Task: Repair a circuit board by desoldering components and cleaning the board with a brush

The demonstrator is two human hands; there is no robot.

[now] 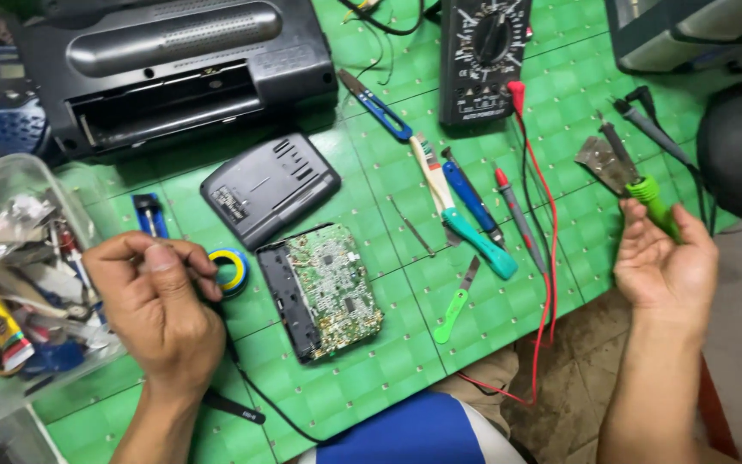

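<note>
Tool pick-up step: right hand (663,258) grasps green-handled pliers (633,176) right of circuit board (330,288), left hand (161,301) clenched on black cable (259,399); next move needs jaws brought onto board

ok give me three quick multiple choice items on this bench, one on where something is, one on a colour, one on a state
1. Where is the bare circuit board?
A. between the two hands
B. on the multimeter
C. inside the clear box

2. What colour is the handle of the tool in the right hand?
A. red
B. green
C. black

3. How is the left hand?
A. flat and open
B. out of view
C. curled, fingers pinched

Answers: 1 A, the board lies on the green mat between the hands. 2 B, a bright green grip shows. 3 C, the fingers are bent together by the tape roll.
</note>
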